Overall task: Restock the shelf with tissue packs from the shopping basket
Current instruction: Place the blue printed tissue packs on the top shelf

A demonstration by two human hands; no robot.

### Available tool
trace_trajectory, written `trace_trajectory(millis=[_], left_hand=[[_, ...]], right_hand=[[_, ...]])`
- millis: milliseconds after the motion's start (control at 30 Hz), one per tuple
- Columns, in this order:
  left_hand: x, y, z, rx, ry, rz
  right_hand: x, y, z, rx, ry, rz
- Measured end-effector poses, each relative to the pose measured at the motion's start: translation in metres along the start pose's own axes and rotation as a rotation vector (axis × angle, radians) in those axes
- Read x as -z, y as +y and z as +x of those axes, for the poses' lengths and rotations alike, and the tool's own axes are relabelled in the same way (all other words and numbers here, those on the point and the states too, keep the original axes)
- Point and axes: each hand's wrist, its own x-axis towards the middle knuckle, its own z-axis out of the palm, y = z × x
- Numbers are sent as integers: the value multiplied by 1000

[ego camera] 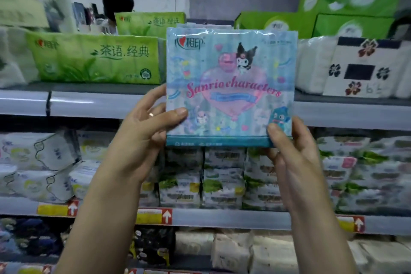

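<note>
Filling the whole view, the shelving (100,104) looks well stocked on every tier, and the lower rows (222,180) are packed tight. On the upper tier a green tissue pack (95,60) sits at the left and white flower-printed packs (360,69) at the right. The stretch between them, which I judge to be the slot being filled, is hidden behind the item in hand.

That item, a blue cartoon-printed tissue pack (231,87), is held upright in the air in front of this stretch. Its top is above the shelf lip and its base below it, so it is not yet on the board. The left hand (142,131) grips its lower left edge, thumb on the front and fingers along the side and back. The right hand (293,151) pinches the lower right corner, thumb in front. A ring (151,115) shows on a left finger.

Left to do: lift the pack, slide it in, let go. The shopping basket is out of view, so how many packs remain cannot be told.
</note>
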Motion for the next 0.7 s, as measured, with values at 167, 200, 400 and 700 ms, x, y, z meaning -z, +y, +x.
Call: trace_trajectory(millis=[167, 200, 400, 700], left_hand=[[-12, 8, 32, -65, -21, 15], [-14, 10, 38, -65, -18, 12], [-21, 16, 79, -77, -58, -25], [-26, 37, 143, -124, 8, 71]], right_hand=[[3, -20, 43, 74, -118, -82], [3, -23, 51, 82, -133, -101], [3, -34, 94, 63, -156, -234], [-25, -44, 168, 13, -200, -401]])
